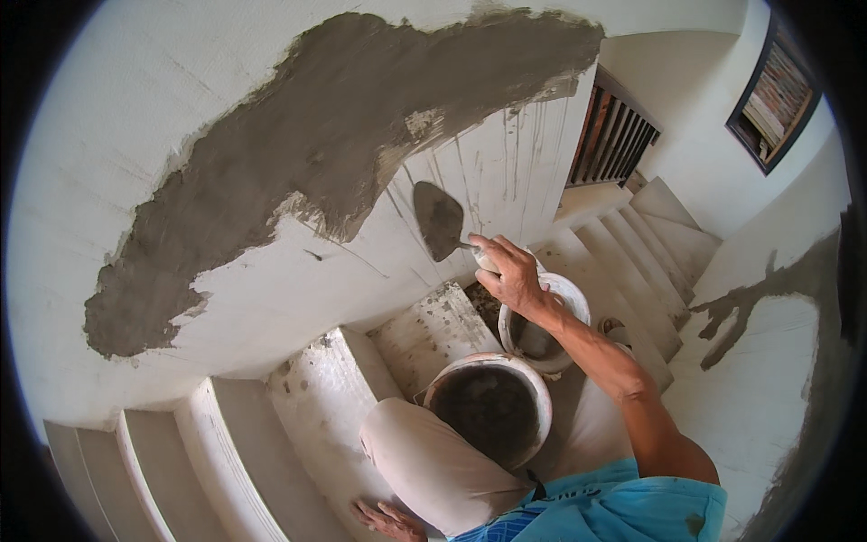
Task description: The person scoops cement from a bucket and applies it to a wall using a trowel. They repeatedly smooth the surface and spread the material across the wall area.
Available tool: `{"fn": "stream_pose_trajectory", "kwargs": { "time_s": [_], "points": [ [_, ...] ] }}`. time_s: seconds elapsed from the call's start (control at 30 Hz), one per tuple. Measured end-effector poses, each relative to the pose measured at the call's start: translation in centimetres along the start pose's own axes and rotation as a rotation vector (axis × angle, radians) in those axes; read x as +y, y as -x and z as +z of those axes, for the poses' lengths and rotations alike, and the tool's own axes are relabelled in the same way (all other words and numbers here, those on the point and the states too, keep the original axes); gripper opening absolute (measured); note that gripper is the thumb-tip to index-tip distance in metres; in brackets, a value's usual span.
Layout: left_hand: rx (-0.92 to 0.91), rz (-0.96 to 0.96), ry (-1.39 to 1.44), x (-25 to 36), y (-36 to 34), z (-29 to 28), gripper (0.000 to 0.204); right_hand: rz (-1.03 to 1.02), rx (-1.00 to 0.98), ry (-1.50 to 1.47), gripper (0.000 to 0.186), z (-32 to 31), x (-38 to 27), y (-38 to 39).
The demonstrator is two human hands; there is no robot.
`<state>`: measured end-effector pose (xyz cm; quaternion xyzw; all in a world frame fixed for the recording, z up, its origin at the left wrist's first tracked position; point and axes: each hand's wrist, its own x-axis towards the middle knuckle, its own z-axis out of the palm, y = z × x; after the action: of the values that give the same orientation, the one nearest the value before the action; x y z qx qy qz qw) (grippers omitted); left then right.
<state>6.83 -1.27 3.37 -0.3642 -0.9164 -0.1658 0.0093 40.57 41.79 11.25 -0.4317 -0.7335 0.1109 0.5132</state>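
My right hand (pixel 512 274) is wrapped round the handle of a pointed trowel (pixel 439 221), whose blade is coated in grey mortar. The blade points up and is held before the white wall, just below a large, irregular patch of wet grey mortar (pixel 316 117). Drips run down the wall under the patch. My left hand (pixel 390 521) rests on a stair step beside my leg, fingers spread, holding nothing. By my knee stands a bucket (pixel 545 397) with dark grey mix inside. Behind it is a second whitish bucket (pixel 576 303), partly covered by my right forearm.
Concrete steps (pixel 244 452) climb to the left, and more steps (pixel 632 262) lead away at the upper right. Mortar splashes spot the step (pixel 433 330) beside the buckets. A dark barred railing (pixel 614 131) and a framed window (pixel 775 99) lie beyond. Grey mortar (pixel 799 280) also marks the right wall.
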Motion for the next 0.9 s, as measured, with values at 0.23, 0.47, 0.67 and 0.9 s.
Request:
{"fn": "stream_pose_trajectory", "kwargs": {
  "time_s": [0.23, 0.47, 0.67, 0.9],
  "points": [
    [0.029, -0.160, -0.007, 0.5, 2.7, -0.1, 0.079, 0.121, 0.194, -0.025, 0.055, 1.3, -0.8, -2.0],
    [-0.002, -0.120, -0.090, 1.5, 3.6, -1.0, 0.074, 0.082, 0.193, -0.039, 0.055, 2.4, -3.6, -3.7],
    [-0.009, -0.189, -0.019, 1.9, 3.4, -0.9, 0.072, 0.099, 0.238, 0.072, 0.056, 3.2, -3.9, -5.9],
    [-0.020, -0.205, 0.029, 2.7, 3.0, -1.5, 0.071, 0.003, 0.166, 0.212, 0.061, 4.0, -3.9, -3.8]
  ]
}}
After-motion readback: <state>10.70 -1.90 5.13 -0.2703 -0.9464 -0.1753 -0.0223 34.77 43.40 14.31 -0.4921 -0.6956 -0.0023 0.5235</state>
